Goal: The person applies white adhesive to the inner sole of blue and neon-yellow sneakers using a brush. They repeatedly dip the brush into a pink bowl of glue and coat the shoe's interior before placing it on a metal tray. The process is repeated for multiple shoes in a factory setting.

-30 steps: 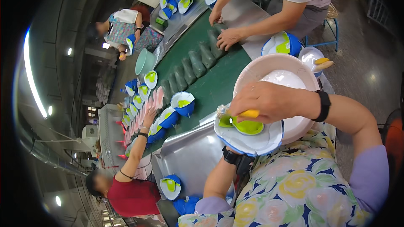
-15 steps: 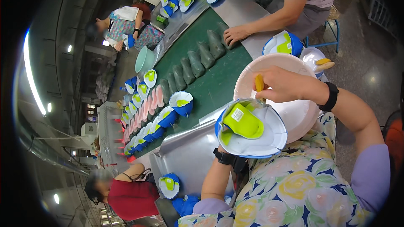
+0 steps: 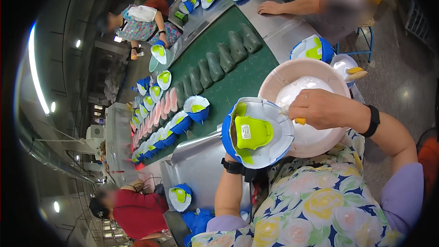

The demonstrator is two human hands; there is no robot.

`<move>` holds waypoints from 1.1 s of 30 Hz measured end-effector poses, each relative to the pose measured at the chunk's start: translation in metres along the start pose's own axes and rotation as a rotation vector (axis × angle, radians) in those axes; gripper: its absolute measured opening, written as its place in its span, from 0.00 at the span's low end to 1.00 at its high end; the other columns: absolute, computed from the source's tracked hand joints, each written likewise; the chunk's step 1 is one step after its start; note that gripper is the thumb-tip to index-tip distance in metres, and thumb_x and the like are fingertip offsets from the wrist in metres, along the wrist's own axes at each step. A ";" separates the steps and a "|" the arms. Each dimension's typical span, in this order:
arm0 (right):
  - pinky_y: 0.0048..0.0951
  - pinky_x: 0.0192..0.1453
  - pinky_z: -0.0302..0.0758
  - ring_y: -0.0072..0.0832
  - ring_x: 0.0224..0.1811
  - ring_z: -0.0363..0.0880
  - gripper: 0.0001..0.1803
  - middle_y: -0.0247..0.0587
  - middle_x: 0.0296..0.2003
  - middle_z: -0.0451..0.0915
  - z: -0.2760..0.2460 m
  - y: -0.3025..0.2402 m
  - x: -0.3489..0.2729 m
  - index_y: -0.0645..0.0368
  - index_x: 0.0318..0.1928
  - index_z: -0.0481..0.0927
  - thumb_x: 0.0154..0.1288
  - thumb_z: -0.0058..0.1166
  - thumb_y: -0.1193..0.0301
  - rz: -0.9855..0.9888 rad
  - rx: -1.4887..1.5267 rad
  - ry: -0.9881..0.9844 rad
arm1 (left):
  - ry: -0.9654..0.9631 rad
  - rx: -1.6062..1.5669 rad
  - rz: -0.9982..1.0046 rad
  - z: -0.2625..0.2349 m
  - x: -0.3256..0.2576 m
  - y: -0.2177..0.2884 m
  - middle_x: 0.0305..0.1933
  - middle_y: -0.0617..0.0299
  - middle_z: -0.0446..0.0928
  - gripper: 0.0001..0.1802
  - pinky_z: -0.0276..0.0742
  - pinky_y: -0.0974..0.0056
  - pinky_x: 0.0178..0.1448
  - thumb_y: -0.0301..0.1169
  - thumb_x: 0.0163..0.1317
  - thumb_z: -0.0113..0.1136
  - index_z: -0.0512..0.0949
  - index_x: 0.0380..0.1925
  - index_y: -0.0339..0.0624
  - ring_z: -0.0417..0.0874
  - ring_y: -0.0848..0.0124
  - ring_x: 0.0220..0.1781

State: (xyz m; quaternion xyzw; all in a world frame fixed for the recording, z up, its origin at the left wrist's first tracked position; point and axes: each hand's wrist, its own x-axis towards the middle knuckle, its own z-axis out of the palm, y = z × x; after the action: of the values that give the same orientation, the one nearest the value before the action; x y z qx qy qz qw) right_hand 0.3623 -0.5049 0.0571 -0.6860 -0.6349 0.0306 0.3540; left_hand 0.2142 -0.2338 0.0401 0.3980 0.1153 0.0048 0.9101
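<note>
My left hand, mostly hidden beneath it, holds up a blue shoe upper (image 3: 280, 148) with a white lining and a lime-green tongue (image 3: 254, 132) bearing a white label. In my right hand (image 3: 315, 107) is a brush with a yellow handle (image 3: 300, 120), gripped between closed fingers. Its pale bristles (image 3: 284, 111) are at the upper's right edge; whether they touch it I cannot tell. Behind and under my right hand stands a pale pink basin (image 3: 270, 80) with white liquid (image 3: 304, 87) in it.
A green conveyor belt (image 3: 242, 73) carries dark shoe lasts (image 3: 215, 66), pink pieces (image 3: 167, 103) and rows of blue uppers (image 3: 181, 126). A white pot (image 3: 340, 61) with yellow-handled brushes and another upper (image 3: 313, 50) stand beyond the basin. Co-workers (image 3: 137, 208) are around the belt.
The upper has shifted left and tilted up. My right hand has come down from above the basin to the upper's right edge. A co-worker's hand has left the dark lasts.
</note>
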 end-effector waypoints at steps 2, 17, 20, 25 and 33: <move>0.42 0.49 0.79 0.46 0.46 0.82 0.12 0.44 0.42 0.83 -0.002 0.002 0.000 0.55 0.46 0.81 0.61 0.63 0.73 0.003 0.015 0.170 | -0.073 -0.154 -0.052 -0.006 0.001 -0.001 0.65 0.53 0.77 0.28 0.83 0.43 0.62 0.48 0.78 0.41 0.70 0.68 0.44 0.83 0.53 0.60; 0.33 0.34 0.78 0.33 0.26 0.84 0.16 0.48 0.25 0.84 0.013 0.019 0.029 0.69 0.34 0.83 0.62 0.67 0.65 0.700 0.395 0.292 | 0.260 0.095 0.141 -0.084 0.022 -0.001 0.65 0.56 0.75 0.25 0.84 0.54 0.57 0.42 0.75 0.53 0.66 0.68 0.48 0.82 0.61 0.61; 0.27 0.35 0.79 0.24 0.29 0.83 0.12 0.40 0.28 0.84 0.015 0.019 0.017 0.68 0.37 0.82 0.63 0.67 0.69 0.735 0.581 0.381 | 0.435 0.236 0.176 -0.151 0.030 0.020 0.65 0.58 0.74 0.25 0.84 0.57 0.56 0.40 0.74 0.56 0.66 0.67 0.49 0.81 0.64 0.61; 0.23 0.37 0.80 0.24 0.32 0.83 0.08 0.38 0.33 0.80 0.016 0.029 -0.014 0.66 0.41 0.77 0.64 0.62 0.77 0.902 0.750 0.475 | 0.444 0.243 0.238 -0.212 0.072 0.045 0.66 0.59 0.72 0.25 0.85 0.58 0.56 0.37 0.74 0.58 0.64 0.67 0.51 0.80 0.64 0.62; 0.23 0.38 0.78 0.22 0.31 0.79 0.07 0.38 0.34 0.77 0.018 0.032 -0.027 0.64 0.43 0.75 0.69 0.57 0.75 0.950 0.657 0.366 | 0.910 0.628 0.270 -0.318 0.100 0.057 0.58 0.43 0.78 0.34 0.81 0.51 0.59 0.22 0.60 0.53 0.67 0.70 0.46 0.81 0.52 0.61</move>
State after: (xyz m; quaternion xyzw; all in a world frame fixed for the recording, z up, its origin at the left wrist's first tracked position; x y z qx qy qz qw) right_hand 0.3753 -0.5191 0.0155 -0.7433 -0.1451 0.2615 0.5984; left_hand 0.2485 0.0454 -0.1482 0.6185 0.4398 0.2574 0.5981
